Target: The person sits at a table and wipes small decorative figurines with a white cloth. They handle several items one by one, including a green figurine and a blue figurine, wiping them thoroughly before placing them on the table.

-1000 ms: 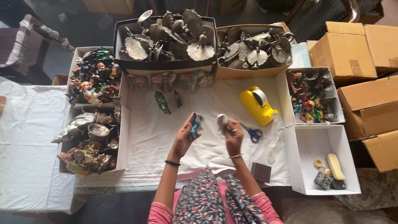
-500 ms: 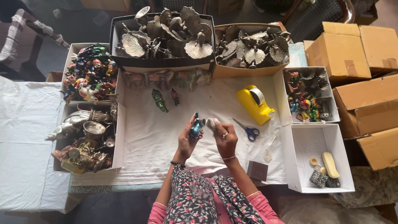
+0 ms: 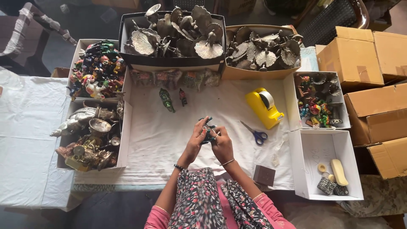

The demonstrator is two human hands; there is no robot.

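My bench (image 3: 161,144), draped in white cloth, carries boxes of metal leaves (image 3: 171,36) and painted figurines (image 3: 95,70). A yellow tape dispenser (image 3: 265,108) and blue scissors (image 3: 254,135) lie to my right. My left hand (image 3: 196,138) and right hand (image 3: 221,142) close together around a small dark figurine (image 3: 207,132), perhaps blue-green, above the cloth's middle.

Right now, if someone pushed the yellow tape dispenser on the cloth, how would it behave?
The yellow tape dispenser looks rigid and chunky, so probably fairly heavy. It lies on a broad base on the white cloth, so it would likely slide or drag the cloth rather than roll.
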